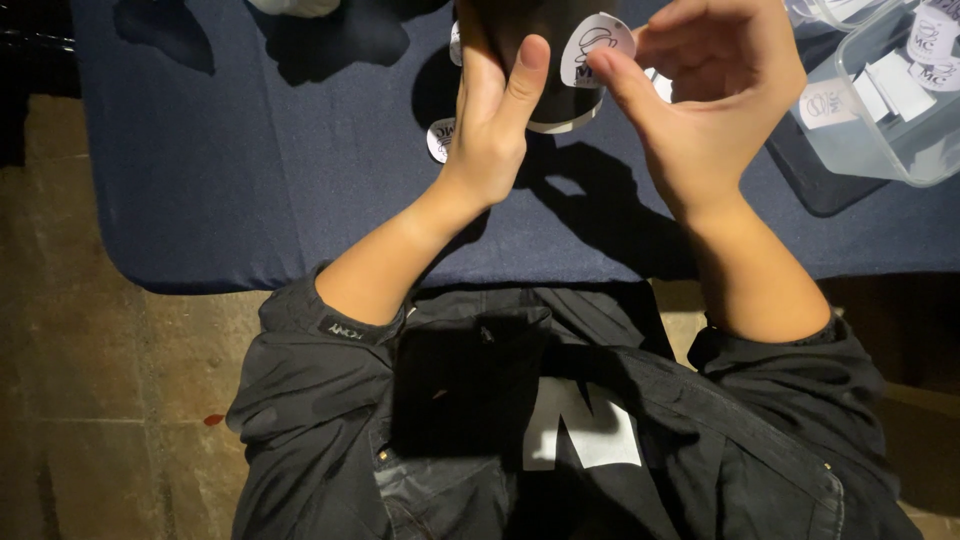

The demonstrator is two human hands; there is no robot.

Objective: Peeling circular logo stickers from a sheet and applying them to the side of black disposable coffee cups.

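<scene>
Both forearms raised — left hand [492,125] clasped, right hand [712,95] pinching, fingers curled.

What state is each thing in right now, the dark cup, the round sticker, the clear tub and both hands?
Dark cylindrical cup: held up off the table, upper part out of frame.
Round white paper sticker: on the cup's side, under the right fingers.
Clear plastic tub: open, white stickers inside.
Left hand: gripping the cup.
Right hand: fingers on the sticker.
Dark blue tablecloth: spread flat.

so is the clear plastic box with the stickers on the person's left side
No, the clear plastic box sits on the blue table beyond the right hand.
</scene>
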